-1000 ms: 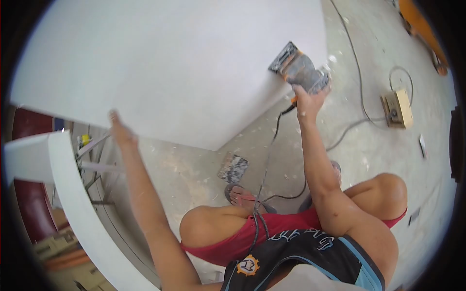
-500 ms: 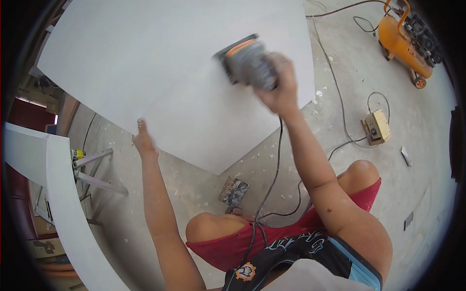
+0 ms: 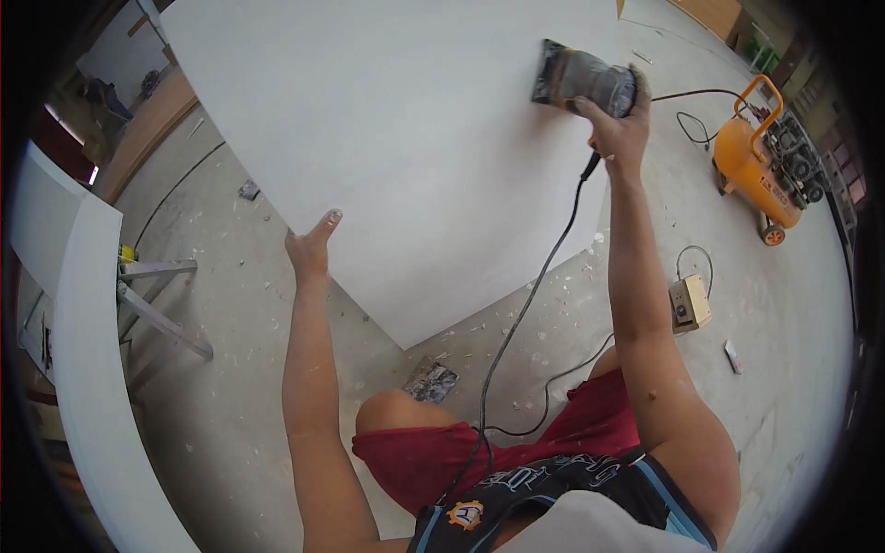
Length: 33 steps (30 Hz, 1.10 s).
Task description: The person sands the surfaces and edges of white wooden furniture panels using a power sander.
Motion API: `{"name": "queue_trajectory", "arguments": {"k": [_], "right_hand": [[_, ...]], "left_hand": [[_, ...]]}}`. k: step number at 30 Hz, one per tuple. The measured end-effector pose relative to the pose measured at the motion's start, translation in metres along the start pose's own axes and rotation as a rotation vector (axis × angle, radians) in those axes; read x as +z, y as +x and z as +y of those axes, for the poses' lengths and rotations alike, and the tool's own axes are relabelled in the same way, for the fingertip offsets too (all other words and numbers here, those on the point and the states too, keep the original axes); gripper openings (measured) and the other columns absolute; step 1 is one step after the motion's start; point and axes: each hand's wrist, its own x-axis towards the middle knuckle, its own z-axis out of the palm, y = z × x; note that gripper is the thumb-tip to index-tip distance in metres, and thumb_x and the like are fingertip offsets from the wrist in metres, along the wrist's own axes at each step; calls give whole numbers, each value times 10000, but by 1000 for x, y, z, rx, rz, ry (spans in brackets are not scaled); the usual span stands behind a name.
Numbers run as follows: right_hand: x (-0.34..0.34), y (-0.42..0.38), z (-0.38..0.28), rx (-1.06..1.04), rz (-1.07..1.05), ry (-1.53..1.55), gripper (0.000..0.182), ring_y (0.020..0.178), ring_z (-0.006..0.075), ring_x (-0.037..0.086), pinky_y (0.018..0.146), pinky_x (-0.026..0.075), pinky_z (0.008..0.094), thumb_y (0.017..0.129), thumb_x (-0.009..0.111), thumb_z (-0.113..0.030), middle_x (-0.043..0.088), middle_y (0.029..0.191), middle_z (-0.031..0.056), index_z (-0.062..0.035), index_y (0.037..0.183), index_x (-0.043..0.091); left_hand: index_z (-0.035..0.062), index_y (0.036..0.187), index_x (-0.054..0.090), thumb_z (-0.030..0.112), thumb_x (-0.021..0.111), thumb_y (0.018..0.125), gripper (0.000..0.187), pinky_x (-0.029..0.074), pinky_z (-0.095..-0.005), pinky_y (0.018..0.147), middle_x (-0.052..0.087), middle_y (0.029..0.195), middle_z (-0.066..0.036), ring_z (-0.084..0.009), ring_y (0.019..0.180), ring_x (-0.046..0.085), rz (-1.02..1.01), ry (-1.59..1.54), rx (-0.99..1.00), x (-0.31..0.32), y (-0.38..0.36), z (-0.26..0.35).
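Observation:
A large white panel [image 3: 396,175] fills the upper middle of the head view, one corner pointing toward my knees. My right hand [image 3: 627,124] is wrapped round the rear of a dusty grey electric sander [image 3: 590,81], whose flat pad lies against the panel near its right side. From the sander's handle a black cord [image 3: 544,267] runs down across my lap. At the panel's left edge, my left hand [image 3: 312,244] grips with the thumb on the top face; its other fingers are hidden under the board.
An orange air compressor [image 3: 761,175] stands on the floor at right. Nearer are a socket box [image 3: 690,304] and a small white item [image 3: 732,357]. At left, a curved white piece [image 3: 97,369] is beside a metal trestle [image 3: 166,318]. A paint-smeared block [image 3: 430,380] lies by my knee.
My right hand has moved the sander up and to the right across the panel. The camera view has shifted too; my left hand still holds the panel's edge.

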Motion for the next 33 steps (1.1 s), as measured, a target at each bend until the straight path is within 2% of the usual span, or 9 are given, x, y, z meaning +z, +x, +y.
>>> {"name": "queue_trajectory", "arguments": {"k": [10,16,20,22,24,28,29,30,33], "right_hand": [[56,-109,-143,-669,-553,41,672,1082,411,552,873,525,432,590,747,-20,545,1171,234,-150,1233,604],[110,-66,-215,-889,-386,75,701,984,372,602,860,515,415,587,779,-59,612,1094,171,-120,1259,591],[133,14,-275,-967,-217,-57,864,996,281,602,761,588,394,661,777,-34,506,1212,184,-146,1421,382],[121,9,-318,-657,-444,59,896,1013,302,605,781,598,387,633,790,-21,515,1193,170,-149,1419,379],[135,15,-326,-488,-345,53,864,1056,327,579,896,539,427,657,780,-47,521,1163,188,-160,1420,392],[128,-30,-298,-919,-473,-13,773,1023,339,569,872,499,457,744,765,-206,514,1174,210,-85,1413,397],[139,-50,-273,-1010,-341,31,683,1037,364,569,865,495,415,604,776,-101,637,1095,142,-88,1258,577],[128,-74,-262,-1025,-486,61,676,1017,419,581,819,535,447,677,753,-164,573,1164,215,-271,1309,538],[96,-139,-230,-1016,-791,-112,718,1055,401,593,802,559,431,611,794,-89,540,1233,220,-304,1264,587]], "left_hand": [[-52,1133,572,13,834,684,524,521,-311,831,666,1042,-112,-191,929,637,-77,45,33,-15,-13,-40],[-61,1097,547,114,877,645,586,532,-335,797,693,973,-167,-240,889,683,-68,262,25,-21,-40,-59],[-73,1139,499,165,885,650,666,537,-350,771,695,938,-176,-269,853,692,-116,212,54,-24,-32,-94],[-97,1266,398,160,861,684,787,502,-392,872,618,1138,-251,-326,1031,636,-182,152,-24,-24,-35,-91],[-107,1330,313,145,824,721,834,453,-418,944,512,1257,-285,-366,1143,551,-123,209,117,-19,-47,-101],[-111,1458,93,92,695,819,900,295,-477,1100,192,1490,-323,-465,1360,283,-65,479,391,-17,-74,-111],[-111,1458,93,92,695,819,900,295,-477,1100,192,1490,-323,-465,1360,283,-71,481,391,-19,-81,-111],[-114,1461,87,87,674,830,885,302,-484,1098,225,1478,-321,-468,1334,325,-86,499,384,-23,-88,-109],[-106,1471,84,90,665,837,882,346,-492,1075,268,1462,-316,-463,1290,400,-191,508,328,-44,-95,-116]]}}
